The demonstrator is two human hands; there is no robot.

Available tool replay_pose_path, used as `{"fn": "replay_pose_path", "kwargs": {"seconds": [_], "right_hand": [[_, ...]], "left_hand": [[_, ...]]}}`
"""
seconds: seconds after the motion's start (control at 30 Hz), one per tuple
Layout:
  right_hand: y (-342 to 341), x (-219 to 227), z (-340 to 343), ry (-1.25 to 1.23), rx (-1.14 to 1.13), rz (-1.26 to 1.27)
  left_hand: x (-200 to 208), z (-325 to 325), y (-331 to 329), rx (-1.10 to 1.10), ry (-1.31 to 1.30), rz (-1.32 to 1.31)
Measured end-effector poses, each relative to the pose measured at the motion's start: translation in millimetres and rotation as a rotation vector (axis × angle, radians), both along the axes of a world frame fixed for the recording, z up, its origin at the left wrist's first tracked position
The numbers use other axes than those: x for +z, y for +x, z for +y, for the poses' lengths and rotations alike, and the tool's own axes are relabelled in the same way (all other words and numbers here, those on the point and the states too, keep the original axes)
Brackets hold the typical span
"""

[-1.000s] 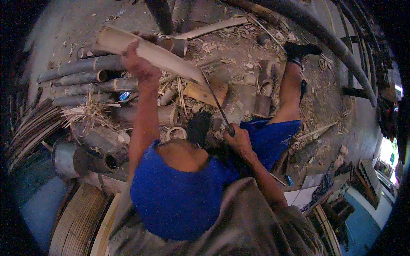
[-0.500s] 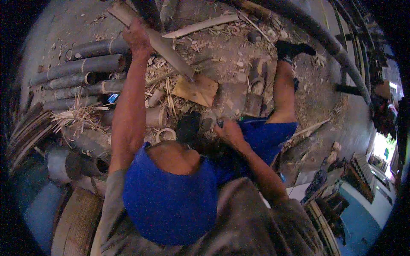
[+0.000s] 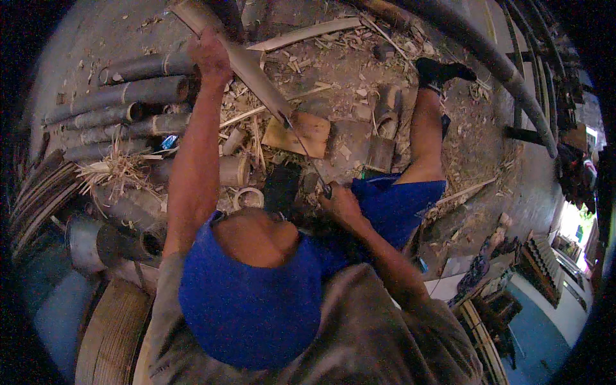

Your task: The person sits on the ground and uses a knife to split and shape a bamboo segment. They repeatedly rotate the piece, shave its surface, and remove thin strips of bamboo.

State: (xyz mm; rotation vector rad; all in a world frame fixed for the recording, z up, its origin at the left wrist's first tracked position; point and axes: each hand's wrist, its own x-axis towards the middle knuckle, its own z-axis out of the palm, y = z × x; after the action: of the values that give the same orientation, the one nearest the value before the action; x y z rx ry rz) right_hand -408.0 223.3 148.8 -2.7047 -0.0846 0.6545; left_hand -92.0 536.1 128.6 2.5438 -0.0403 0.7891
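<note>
My left hand is wrapped round the upper part of a long split bamboo piece, which slants down to the right. Its lower end is near a small yellowish wooden board on the ground. Closed round a dark handle, my right hand grips a knife with a long thin blade. The blade points up and to the left, its far end at the bamboo's lower tip. Whether the edge bites into the bamboo is too small to tell.
Several dark bamboo tubes lie stacked at the left, with a heap of shavings beside them. A pale bamboo ring sits near my left forearm. Chips litter the ground. A long pole crosses the upper right.
The bamboo's lower end has shifted slightly left. The knife blade, barely visible before, now shows clearly between my right hand and the bamboo. Both hands stay closed.
</note>
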Motion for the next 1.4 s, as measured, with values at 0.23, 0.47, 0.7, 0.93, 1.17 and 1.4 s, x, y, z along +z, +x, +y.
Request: {"fn": "replay_pose_path", "kwargs": {"seconds": [0.23,0.47,0.7,0.93,1.17,1.4], "right_hand": [[20,70,-3,0.722,-0.514,0.675],[17,16,-46,0.283,-0.174,0.091],[52,42,-52,0.231,-0.056,-0.212],[52,13,-82,-0.069,0.112,0.405],[51,46,-66,0.23,-0.06,-0.097],[46,-8,-78,-0.31,0.288,0.193]], "left_hand": [[-6,6,2,-0.154,-0.361,0.017],[-1,-7,8,-0.158,-0.444,0.028],[11,-7,7,-0.103,-0.435,0.022],[6,-26,17,-0.097,-0.469,0.018],[9,-8,8,-0.094,-0.489,0.03],[1,-11,14,-0.142,-0.58,0.041]]}}
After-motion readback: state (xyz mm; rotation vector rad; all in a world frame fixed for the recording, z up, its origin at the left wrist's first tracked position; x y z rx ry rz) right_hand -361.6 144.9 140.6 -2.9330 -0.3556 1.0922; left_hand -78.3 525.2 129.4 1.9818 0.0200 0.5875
